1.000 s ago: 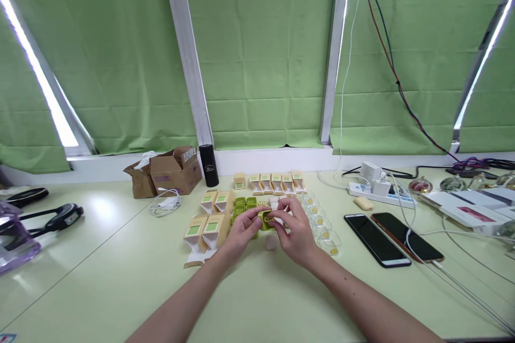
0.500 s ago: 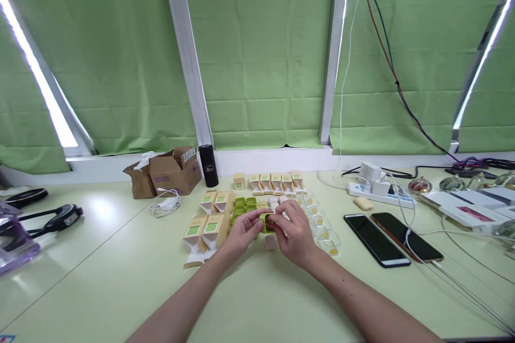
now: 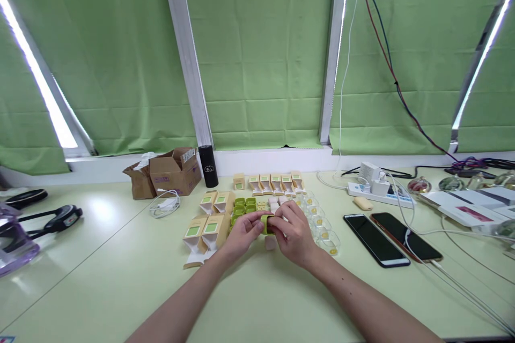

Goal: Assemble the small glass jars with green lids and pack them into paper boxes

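My left hand [image 3: 243, 229] is closed on a small green square container [image 3: 265, 223], tilted with its opening towards the right. The fingers of my right hand [image 3: 295, 230] are pinched at that opening, partly inside it, so whatever is within is hidden. Just below lies a small white block [image 3: 271, 242]. Similar white blocks [image 3: 274, 204] sit behind my right hand, partly covered. More green containers [image 3: 240, 202] stand in rows behind my left hand, with small yellow pieces [image 3: 261, 206] beside them. Clear plastic covers with yellow spots [image 3: 329, 243] line up right of my right hand.
Opened cardboard boxes [image 3: 214, 229] with green labels stand left of my hands, and a row of similar ones [image 3: 276, 184] behind. Further back are a brown carton [image 3: 176, 171] and a black bottle [image 3: 208, 166]. Two phones [image 3: 377, 240], cables and a power strip [image 3: 354, 189] lie right.
The green container has turned slightly between my hands, and my right fingers have shifted a little at its opening. Everything else on the table stays in place.
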### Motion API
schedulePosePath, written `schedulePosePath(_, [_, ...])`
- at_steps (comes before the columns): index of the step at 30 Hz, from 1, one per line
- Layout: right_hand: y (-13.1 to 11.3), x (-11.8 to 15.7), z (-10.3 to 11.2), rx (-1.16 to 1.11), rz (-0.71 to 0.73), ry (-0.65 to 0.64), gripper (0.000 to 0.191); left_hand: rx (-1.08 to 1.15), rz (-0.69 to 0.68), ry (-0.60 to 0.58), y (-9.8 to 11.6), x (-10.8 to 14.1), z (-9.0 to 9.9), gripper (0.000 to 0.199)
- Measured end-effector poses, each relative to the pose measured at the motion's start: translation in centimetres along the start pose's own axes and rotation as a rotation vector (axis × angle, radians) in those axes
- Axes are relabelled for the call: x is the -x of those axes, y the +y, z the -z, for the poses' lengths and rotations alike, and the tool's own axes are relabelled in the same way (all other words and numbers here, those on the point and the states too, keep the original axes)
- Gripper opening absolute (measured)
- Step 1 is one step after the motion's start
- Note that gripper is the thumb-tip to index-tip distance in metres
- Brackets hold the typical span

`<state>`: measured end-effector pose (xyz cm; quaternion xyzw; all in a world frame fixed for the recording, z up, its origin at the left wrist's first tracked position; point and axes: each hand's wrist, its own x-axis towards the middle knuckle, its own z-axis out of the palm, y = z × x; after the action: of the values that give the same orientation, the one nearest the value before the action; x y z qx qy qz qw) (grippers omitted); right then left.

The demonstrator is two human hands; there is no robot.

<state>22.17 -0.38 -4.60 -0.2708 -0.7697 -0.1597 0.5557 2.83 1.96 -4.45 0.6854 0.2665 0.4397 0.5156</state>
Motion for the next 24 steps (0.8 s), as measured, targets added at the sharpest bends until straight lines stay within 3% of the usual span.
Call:
schedulePosePath(10, [0.0, -0.3, 1.3, -0.087, 0.028, -0.031, 0.034, -0.03, 0.011, 0.145, 0.2, -0.1, 0.3, 0.078])
schedulePosePath(16, [-0.2, 0.3, 0.9, -0.063, -0.029, -0.139, 0.065, -0.123, -0.049, 0.213, 0.1, -0.3, 0.2, 0.075])
schedulePosePath(24, [0.5, 1.0, -0.1, -0.174, -0.172, -0.098, 0.05, -0.187, -0.111, 0.179, -0.1, 0.0, -0.5, 0.072])
